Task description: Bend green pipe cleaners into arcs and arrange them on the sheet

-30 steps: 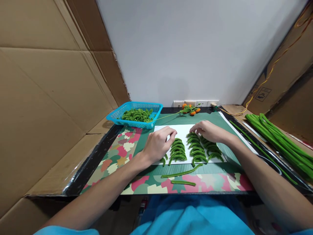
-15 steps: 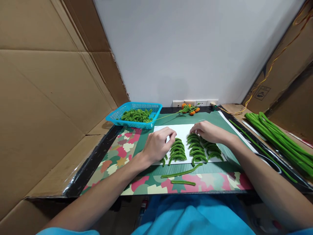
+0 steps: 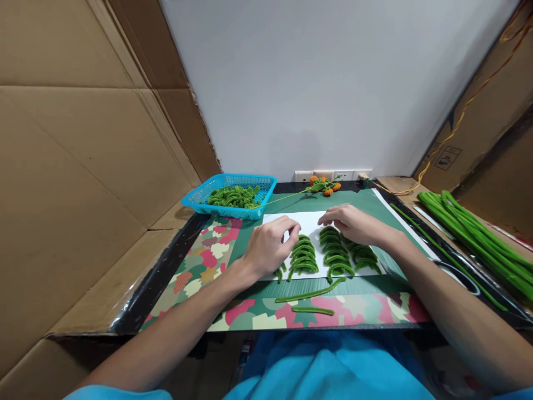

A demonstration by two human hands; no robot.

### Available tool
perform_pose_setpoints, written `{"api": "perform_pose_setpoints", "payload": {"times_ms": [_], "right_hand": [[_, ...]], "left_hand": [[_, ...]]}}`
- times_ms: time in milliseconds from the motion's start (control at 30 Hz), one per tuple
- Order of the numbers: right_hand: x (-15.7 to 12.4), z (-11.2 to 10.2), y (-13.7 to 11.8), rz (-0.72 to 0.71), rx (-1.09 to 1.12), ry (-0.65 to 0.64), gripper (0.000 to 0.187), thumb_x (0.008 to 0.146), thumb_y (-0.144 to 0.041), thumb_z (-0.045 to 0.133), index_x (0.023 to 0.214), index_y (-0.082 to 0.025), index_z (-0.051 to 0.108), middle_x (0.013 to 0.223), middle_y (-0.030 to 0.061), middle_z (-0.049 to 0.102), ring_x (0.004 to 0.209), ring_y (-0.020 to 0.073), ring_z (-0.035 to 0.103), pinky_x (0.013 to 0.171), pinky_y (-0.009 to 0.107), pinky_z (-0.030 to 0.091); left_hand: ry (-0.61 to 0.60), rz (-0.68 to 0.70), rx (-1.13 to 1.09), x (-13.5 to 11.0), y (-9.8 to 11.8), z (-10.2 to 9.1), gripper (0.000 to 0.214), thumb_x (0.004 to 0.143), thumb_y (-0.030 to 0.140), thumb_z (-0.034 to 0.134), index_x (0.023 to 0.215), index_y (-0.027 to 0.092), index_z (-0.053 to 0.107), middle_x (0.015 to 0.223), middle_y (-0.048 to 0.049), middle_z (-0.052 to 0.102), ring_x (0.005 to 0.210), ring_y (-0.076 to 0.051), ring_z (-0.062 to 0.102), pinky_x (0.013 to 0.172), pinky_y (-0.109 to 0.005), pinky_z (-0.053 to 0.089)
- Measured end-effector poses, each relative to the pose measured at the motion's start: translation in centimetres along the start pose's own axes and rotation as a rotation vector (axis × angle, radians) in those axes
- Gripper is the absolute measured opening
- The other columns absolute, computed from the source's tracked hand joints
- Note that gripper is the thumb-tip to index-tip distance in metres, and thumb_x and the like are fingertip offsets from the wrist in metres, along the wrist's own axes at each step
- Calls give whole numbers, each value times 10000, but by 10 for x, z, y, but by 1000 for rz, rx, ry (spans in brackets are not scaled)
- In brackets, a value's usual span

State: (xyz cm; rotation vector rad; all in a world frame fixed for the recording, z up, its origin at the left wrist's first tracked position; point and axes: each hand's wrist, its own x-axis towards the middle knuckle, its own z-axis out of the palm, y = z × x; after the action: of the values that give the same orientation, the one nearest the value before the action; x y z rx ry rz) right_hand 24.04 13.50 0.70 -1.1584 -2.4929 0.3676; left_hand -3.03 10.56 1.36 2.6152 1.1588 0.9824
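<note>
Curved green pipe cleaner pieces lie in columns on a white sheet. My left hand rests over the sheet's left part, fingers curled and thumb against fingertip; what they hold, if anything, is hidden. It covers part of the leftmost column. Just right of it is a column of pipe cleaner arcs. My right hand hovers above the top of another column of arcs, fingers loosely stretched with nothing visible in them. Another arc column lies partly under that hand. Nearer me lie two straight pipe cleaner pieces.
A blue basket with green looped pieces stands back left. Orange flowers on a stem lie by the wall sockets. Scissors and a bundle of long green pipe cleaners are on the right. Cardboard walls flank the table.
My right hand has shifted slightly left, its fingers lifting off the top of the column and stretching out. My left hand stays in place.
</note>
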Motion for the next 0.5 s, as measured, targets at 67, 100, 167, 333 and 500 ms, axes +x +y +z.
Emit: {"api": "perform_pose_setpoints", "payload": {"times_ms": [67,100,167,333,500], "right_hand": [[0,-2,-4,-11,31,14,492,948,0,398,1202,-188,774,1166,93,783,1016,222,730,871,329,530],[0,-2,-6,-10,30,20,462,977,-32,405,1209,-191,772,1172,97,779,1012,225,729,872,336,531],[-1,-3,-6,-9,9,22,388,1044,-136,427,1219,-199,768,1177,106,773,1006,236,723,876,354,529],[-3,-6,-4,19,-10,18,368,1106,-385,460,1258,-205,743,1149,114,772,975,250,718,870,367,529],[-4,-8,-5,-4,-112,86,430,1123,-434,407,1273,-199,736,1175,136,756,1039,289,705,901,395,514]], "left_hand": [[10,-10,-1,1,-1,0,216,1046,250,540,952,203,728,942,-11,778,828,-163,700,710,-287,450],[13,-15,-2,1,-2,0,216,1045,251,540,948,203,728,940,-12,778,818,-162,698,709,-287,451],[14,-25,-5,1,-3,0,217,1042,252,541,943,202,728,941,-16,778,807,-163,694,714,-287,456],[17,-44,-24,0,-3,0,228,1047,260,534,951,202,733,971,-24,788,800,-163,692,723,-289,468],[30,-59,-30,2,-2,-1,231,1044,258,539,946,196,739,961,-26,787,776,-158,683,719,-284,469]]}}
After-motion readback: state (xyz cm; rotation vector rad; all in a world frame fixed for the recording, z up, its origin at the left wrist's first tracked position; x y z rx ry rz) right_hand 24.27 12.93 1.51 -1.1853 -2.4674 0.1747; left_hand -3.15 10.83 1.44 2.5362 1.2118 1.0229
